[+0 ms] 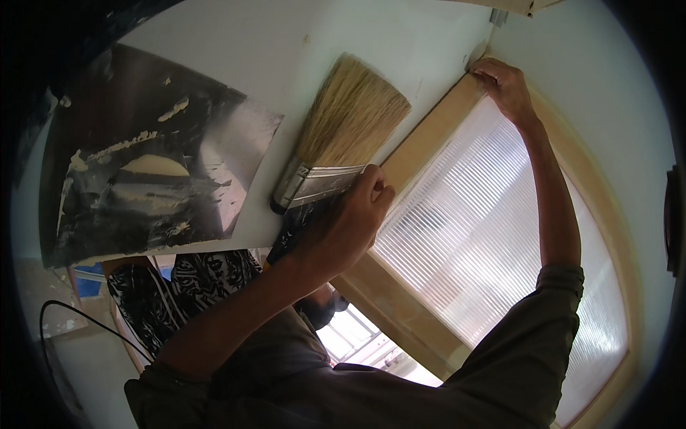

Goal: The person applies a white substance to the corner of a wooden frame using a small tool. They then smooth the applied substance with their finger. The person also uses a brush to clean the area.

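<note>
Head view: left hand [343,229], fingers clamped on wide paintbrush [336,143], bristles against white wall beside wooden window frame [429,136]. Right hand [507,86], fingers curled on frame corner. I'd judge: keep bristles flat, off wood.

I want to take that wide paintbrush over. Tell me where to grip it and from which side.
Grip the paintbrush at its dark handle just below the metal ferrule, coming from the handle end at the lower left. The long pale bristles fan toward the wall and should stay free; the flat, wide ferrule gives the thumb a rest. The left hand already holds it this way, fingers against the ferrule.
</note>
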`<state>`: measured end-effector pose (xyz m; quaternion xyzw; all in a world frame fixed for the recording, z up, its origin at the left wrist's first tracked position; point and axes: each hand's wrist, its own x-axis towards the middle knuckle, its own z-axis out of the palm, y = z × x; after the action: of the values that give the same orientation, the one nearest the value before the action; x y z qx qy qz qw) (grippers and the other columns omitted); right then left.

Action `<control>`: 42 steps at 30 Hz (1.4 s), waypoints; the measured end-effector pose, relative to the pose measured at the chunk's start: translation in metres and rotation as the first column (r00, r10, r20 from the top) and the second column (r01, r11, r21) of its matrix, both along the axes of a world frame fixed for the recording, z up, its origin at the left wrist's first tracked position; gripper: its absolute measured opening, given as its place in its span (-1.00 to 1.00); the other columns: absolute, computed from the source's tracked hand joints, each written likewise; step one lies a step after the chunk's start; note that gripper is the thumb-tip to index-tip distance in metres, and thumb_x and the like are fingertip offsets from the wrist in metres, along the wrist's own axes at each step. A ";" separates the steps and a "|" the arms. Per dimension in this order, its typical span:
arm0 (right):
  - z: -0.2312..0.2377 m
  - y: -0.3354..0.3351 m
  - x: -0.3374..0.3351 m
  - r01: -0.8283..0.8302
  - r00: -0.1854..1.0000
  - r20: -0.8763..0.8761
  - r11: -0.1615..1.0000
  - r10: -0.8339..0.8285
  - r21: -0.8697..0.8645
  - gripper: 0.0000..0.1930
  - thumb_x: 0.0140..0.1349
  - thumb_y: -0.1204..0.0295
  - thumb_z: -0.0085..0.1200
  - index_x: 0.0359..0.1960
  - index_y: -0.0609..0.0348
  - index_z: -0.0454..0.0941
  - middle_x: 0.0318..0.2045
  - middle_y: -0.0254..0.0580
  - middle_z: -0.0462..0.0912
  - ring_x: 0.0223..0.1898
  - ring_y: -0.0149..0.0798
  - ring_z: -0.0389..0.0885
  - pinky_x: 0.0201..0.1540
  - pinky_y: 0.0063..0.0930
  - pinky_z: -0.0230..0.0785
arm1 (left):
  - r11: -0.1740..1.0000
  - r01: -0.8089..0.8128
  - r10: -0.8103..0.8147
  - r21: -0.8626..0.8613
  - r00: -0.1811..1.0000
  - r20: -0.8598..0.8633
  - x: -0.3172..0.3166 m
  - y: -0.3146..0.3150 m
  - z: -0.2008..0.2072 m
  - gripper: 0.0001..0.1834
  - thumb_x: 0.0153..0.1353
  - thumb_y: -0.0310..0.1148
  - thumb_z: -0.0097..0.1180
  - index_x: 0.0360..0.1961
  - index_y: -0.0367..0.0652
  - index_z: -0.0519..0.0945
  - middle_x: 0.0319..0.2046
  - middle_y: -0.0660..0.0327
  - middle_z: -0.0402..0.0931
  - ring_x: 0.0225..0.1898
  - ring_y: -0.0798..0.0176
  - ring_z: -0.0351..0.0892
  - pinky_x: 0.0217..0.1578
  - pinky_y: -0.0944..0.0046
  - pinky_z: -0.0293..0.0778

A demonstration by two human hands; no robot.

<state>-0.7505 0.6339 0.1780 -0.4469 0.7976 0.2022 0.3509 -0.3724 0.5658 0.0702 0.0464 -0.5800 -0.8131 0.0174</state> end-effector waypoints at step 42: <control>0.002 0.015 0.008 0.150 0.987 0.062 0.987 -0.146 -0.063 -0.82 0.25 0.63 0.18 -0.11 0.31 0.67 -0.27 -0.15 0.74 -0.27 -0.32 0.67 -0.17 -0.46 0.53 | 0.995 -0.074 0.074 0.065 0.997 0.002 0.001 0.009 -0.001 -0.85 0.33 -0.55 0.17 -0.12 -0.39 0.53 -0.18 0.01 0.37 -0.21 0.04 0.54 -0.18 0.11 0.52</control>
<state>-0.7427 0.6487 0.1799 -0.4038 0.8247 0.1358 0.3721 -0.3719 0.5751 0.0689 0.0683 -0.5511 -0.8304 0.0459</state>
